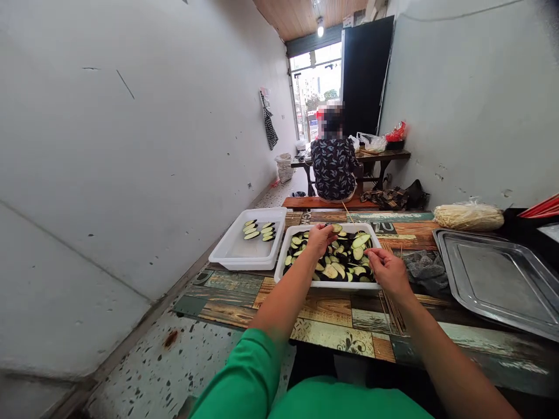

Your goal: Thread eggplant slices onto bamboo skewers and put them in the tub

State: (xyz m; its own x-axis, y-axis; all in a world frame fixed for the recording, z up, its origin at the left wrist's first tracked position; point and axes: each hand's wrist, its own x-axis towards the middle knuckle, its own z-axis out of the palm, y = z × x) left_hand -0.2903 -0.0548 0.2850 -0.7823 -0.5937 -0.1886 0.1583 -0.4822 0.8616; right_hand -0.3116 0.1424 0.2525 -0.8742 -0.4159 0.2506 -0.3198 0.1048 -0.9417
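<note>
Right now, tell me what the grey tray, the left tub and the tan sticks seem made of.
Grey tray: metal, probably stainless steel, smooth and shiny, going by its bright reflections.
Left tub: likely plastic, smooth, white and opaque, with a rounded rim.
Tan sticks: probably bamboo or other wood, apparently unpainted; they look thin and straight.
</note>
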